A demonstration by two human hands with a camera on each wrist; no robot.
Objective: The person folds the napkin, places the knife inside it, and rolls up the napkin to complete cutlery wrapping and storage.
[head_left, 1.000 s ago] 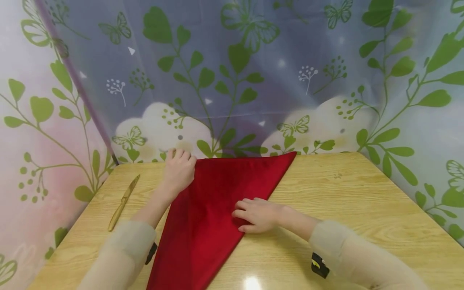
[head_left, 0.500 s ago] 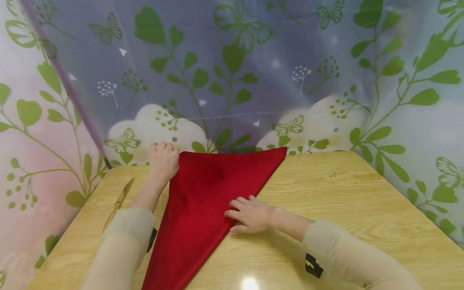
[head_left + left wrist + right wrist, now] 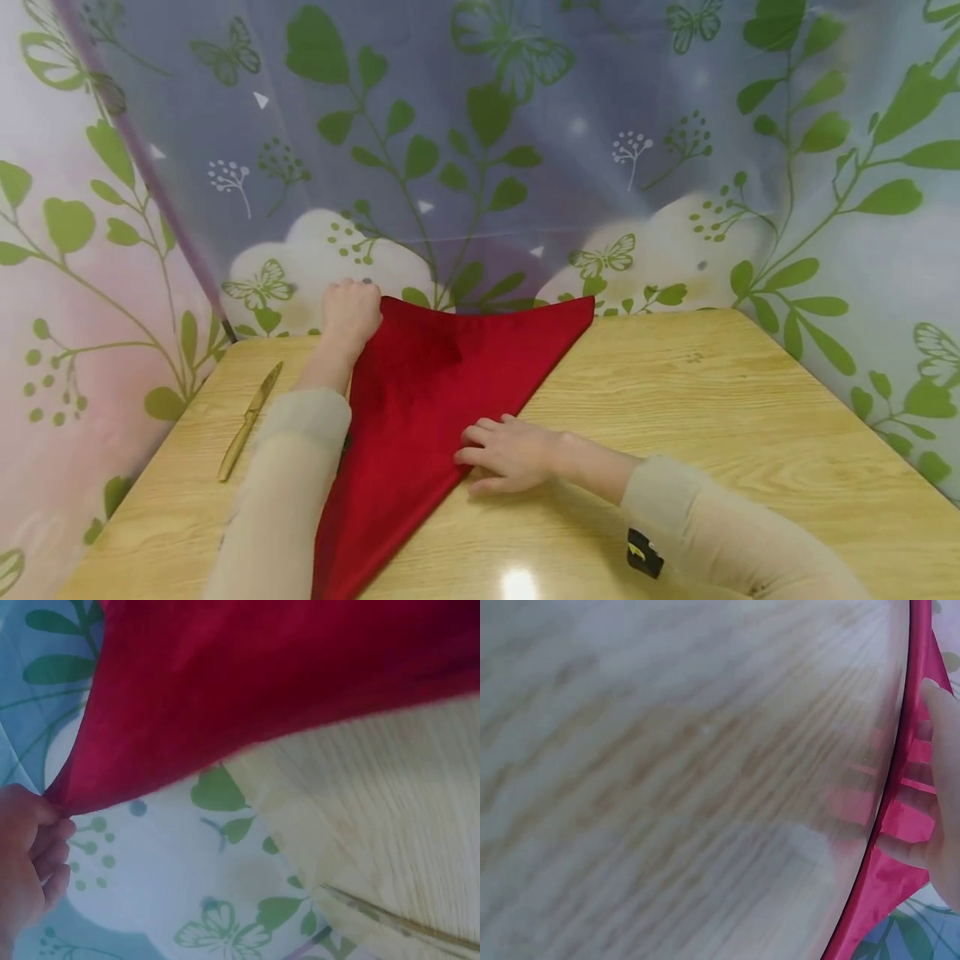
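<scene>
A folded red cloth [image 3: 442, 400] lies over the wooden table, its slanted folded edge running from the far right corner toward the near left. My left hand [image 3: 352, 312] pinches its far left corner and holds it up; the left wrist view shows the cloth [image 3: 247, 682] stretched from the thumb and fingers of that hand [image 3: 30, 855]. My right hand [image 3: 513, 454] rests with spread, slightly bent fingers on the slanted edge. In the right wrist view the fingertips of that hand [image 3: 937, 787] touch the cloth [image 3: 900, 817] along this edge.
A gold-coloured knife [image 3: 251, 421] lies on the table [image 3: 675, 400] left of my left forearm. Printed curtains with leaves and butterflies [image 3: 495, 167] hang behind the table and at both sides.
My left hand has moved the cloth's far left corner leftward and lifted it a little. The cloth's left part has spread out flatter. My right hand stays on the slanted edge, slightly farther left.
</scene>
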